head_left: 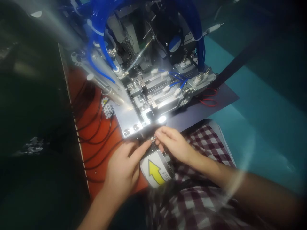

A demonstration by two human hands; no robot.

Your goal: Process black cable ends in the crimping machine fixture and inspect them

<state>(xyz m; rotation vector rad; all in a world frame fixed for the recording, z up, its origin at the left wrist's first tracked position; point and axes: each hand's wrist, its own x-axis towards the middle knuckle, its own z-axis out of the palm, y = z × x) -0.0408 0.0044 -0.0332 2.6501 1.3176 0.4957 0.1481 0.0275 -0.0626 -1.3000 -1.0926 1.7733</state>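
Note:
My left hand (124, 163) comes in from below, with a finger stretched toward a small shiny metallic piece (153, 139) at the machine's front edge. My right hand (172, 143) reaches in from the right, fingertips pinched together at the same piece. Fingers cover most of it, so its exact kind is hidden. Just above the hands is the machine's metal plate (120, 119), lit by a bright lamp (162, 119). Below the fingertips sits a white-faced part with a yellow arrow (154, 171).
Blue air hoses (199, 32) arch over pneumatic cylinders (168, 99). Black cables (96, 143) cross the orange base (103, 163) on the left. A red wire loop (208, 102) lies at right. Small clear or silvery pieces (35, 145) lie far left. Checkered cloth (206, 143) covers the lap.

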